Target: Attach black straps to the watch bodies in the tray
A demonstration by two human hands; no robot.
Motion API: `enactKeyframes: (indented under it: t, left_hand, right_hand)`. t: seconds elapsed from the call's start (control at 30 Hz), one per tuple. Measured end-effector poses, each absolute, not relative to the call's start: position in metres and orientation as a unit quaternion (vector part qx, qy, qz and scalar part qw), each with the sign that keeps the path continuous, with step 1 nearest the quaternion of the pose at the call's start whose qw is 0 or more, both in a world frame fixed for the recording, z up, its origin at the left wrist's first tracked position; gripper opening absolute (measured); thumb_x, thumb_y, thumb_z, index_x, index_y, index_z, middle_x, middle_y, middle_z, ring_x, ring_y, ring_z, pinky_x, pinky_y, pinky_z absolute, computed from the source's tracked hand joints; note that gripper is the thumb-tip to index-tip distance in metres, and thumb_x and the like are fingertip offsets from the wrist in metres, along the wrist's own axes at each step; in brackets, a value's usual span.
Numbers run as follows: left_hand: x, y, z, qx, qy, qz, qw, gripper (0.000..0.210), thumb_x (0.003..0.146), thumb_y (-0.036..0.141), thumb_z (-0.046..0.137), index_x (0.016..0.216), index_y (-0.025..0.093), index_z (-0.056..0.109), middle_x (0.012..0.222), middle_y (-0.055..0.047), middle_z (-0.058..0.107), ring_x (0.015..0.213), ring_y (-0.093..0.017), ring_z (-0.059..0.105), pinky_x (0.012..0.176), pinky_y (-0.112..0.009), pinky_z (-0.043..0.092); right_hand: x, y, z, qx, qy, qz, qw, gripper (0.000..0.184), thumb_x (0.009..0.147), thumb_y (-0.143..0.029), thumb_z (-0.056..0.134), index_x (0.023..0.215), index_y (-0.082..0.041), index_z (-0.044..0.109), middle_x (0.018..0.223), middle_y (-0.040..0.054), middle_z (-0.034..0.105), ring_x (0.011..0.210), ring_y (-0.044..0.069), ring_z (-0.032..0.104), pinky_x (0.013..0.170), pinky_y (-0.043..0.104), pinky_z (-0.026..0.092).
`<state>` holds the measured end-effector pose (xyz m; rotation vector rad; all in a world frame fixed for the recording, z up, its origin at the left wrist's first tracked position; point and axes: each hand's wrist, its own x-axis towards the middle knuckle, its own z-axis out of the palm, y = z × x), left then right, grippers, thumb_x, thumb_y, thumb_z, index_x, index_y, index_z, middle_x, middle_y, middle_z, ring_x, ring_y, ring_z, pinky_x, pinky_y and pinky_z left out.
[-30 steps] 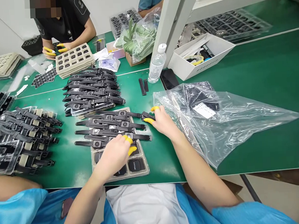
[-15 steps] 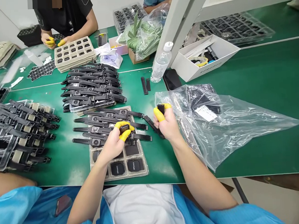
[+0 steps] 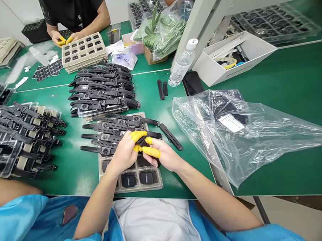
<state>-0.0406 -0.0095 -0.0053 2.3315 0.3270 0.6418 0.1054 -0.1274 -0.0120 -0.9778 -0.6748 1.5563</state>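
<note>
My left hand (image 3: 125, 153), with yellow finger cots, pinches a small black smartwatch body (image 3: 142, 141). My right hand (image 3: 165, 155), also in yellow finger cots, meets it from the right, closed on a black watch strap mostly hidden by the fingers. Both hands are above a beige compartment tray (image 3: 158, 183). Across its far part lie several strapped watches (image 3: 105, 137), backs up. Square black watch bodies (image 3: 146, 177) sit in its near compartments. A loose black strap (image 3: 171, 136) lies on the table just right of the tray.
Stacked strapped watches (image 3: 102, 89) stand behind the tray, with more (image 3: 25, 137) at left. On the right are a clear plastic bag (image 3: 260, 148), a water bottle (image 3: 182, 64), a phone (image 3: 193, 83) and a white box (image 3: 235, 65). A co-worker (image 3: 75, 14) sits opposite.
My right hand has moved left from beside the plastic bag to meet my left hand over the tray. The view has shifted slightly.
</note>
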Motion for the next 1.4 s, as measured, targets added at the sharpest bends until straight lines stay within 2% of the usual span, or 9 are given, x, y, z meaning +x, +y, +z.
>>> enactKeyframes:
  t: [0.13, 0.23, 0.33, 0.5, 0.67, 0.93, 1.13, 1.3, 1.4]
  left_hand:
    - [-0.042, -0.009, -0.004, 0.898, 0.13, 0.251, 0.337, 0.054, 0.088, -0.001, 0.042, 0.135, 0.02, 0.059, 0.126, -0.011, 0.068, 0.116, -0.022, 0.063, 0.1, -0.041, 0.056]
    - [-0.041, -0.01, -0.008, 0.897, 0.135, 0.261, 0.33, 0.059, 0.085, -0.002, 0.041, 0.137, 0.02, 0.056, 0.126, -0.01, 0.068, 0.119, -0.022, 0.064, 0.103, -0.04, 0.055]
    - [-0.04, -0.011, -0.011, 0.899, 0.123, 0.27, 0.323, 0.059, 0.089, -0.001, 0.041, 0.142, 0.022, 0.053, 0.129, -0.011, 0.066, 0.122, -0.022, 0.062, 0.105, -0.04, 0.054]
    - [-0.043, -0.011, -0.005, 0.898, 0.109, 0.236, 0.356, 0.048, 0.101, 0.014, 0.043, 0.149, 0.022, 0.049, 0.133, -0.014, 0.059, 0.126, -0.024, 0.058, 0.108, -0.041, 0.052]
    - [-0.045, -0.012, 0.002, 0.881, 0.095, 0.224, 0.407, 0.045, 0.106, 0.025, 0.038, 0.15, 0.022, 0.048, 0.134, -0.014, 0.057, 0.127, -0.026, 0.055, 0.11, -0.045, 0.049]
    - [-0.041, -0.012, -0.004, 0.91, 0.133, 0.218, 0.328, 0.034, 0.101, 0.019, 0.045, 0.132, 0.017, 0.058, 0.118, -0.013, 0.064, 0.114, -0.024, 0.061, 0.099, -0.04, 0.055]
    - [-0.044, -0.011, -0.002, 0.918, 0.125, 0.205, 0.316, 0.036, 0.102, 0.018, 0.042, 0.134, 0.015, 0.056, 0.12, -0.014, 0.063, 0.114, -0.024, 0.06, 0.1, -0.04, 0.054]
    - [-0.043, -0.008, -0.003, 0.935, 0.118, 0.19, 0.276, 0.038, 0.093, 0.017, 0.048, 0.13, 0.016, 0.058, 0.113, -0.013, 0.063, 0.106, -0.025, 0.06, 0.094, -0.041, 0.056]
    - [-0.044, -0.007, -0.003, 0.935, 0.112, 0.185, 0.282, 0.038, 0.094, 0.016, 0.045, 0.13, 0.016, 0.057, 0.113, -0.013, 0.063, 0.105, -0.025, 0.061, 0.093, -0.041, 0.057]
  right_hand:
    - [0.105, -0.127, -0.015, -0.386, -0.244, 0.675, 0.58, 0.032, 0.09, -0.047, 0.069, 0.097, -0.019, 0.054, 0.054, -0.0089, 0.052, 0.039, 0.007, 0.036, 0.04, 0.021, 0.026]
    - [0.103, -0.125, -0.014, -0.368, -0.222, 0.682, 0.592, 0.033, 0.088, -0.045, 0.072, 0.094, -0.02, 0.054, 0.053, -0.0091, 0.051, 0.039, 0.007, 0.035, 0.04, 0.02, 0.026]
    - [0.104, -0.124, -0.011, -0.344, -0.192, 0.698, 0.598, 0.032, 0.086, -0.044, 0.074, 0.091, -0.02, 0.053, 0.051, -0.0094, 0.05, 0.038, 0.007, 0.033, 0.038, 0.02, 0.024]
    - [0.108, -0.125, -0.008, -0.319, -0.152, 0.705, 0.615, 0.032, 0.084, -0.041, 0.077, 0.081, -0.02, 0.052, 0.046, -0.0096, 0.044, 0.037, 0.006, 0.028, 0.037, 0.018, 0.021]
    - [0.11, -0.125, -0.007, -0.299, -0.141, 0.709, 0.623, 0.034, 0.084, -0.044, 0.078, 0.081, -0.021, 0.054, 0.045, -0.0095, 0.043, 0.037, 0.006, 0.025, 0.036, 0.018, 0.02]
    - [0.109, -0.123, -0.01, -0.345, -0.154, 0.701, 0.605, 0.038, 0.081, -0.048, 0.081, 0.078, -0.02, 0.055, 0.041, -0.0077, 0.049, 0.032, 0.006, 0.026, 0.033, 0.018, 0.021]
    - [0.113, -0.122, -0.011, -0.36, -0.165, 0.703, 0.591, 0.039, 0.082, -0.049, 0.08, 0.077, -0.019, 0.056, 0.041, -0.007, 0.05, 0.032, 0.005, 0.026, 0.033, 0.018, 0.021]
    - [0.114, -0.122, -0.014, -0.378, -0.165, 0.706, 0.575, 0.04, 0.082, -0.052, 0.079, 0.081, -0.018, 0.057, 0.041, -0.007, 0.051, 0.033, 0.005, 0.026, 0.034, 0.018, 0.02]
    - [0.114, -0.122, -0.015, -0.391, -0.18, 0.699, 0.57, 0.041, 0.083, -0.053, 0.078, 0.08, -0.018, 0.057, 0.042, -0.0064, 0.052, 0.033, 0.006, 0.028, 0.034, 0.018, 0.02]
